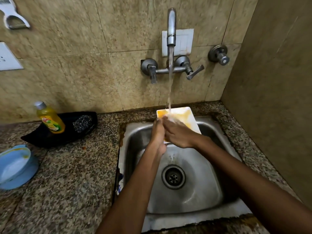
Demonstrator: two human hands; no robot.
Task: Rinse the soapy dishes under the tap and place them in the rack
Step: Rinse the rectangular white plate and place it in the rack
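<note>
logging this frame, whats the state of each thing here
tap: running
white plate: tilted under the stream, yellow-stained
left hand: holds the plate's edge
right hand: flat on the plate's face
sink: wet, drain uncovered
soap bottle: capped, leaning
blue bowl: unrinsed, on counter

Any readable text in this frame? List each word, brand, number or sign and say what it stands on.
Dish soap bottle: a red and green label with a logo, too blurred to read.
Wall plate at the left edge: a few dark marks, not legible.
Switch plate behind the tap: no text visible.
Nothing else carries writing.
</note>
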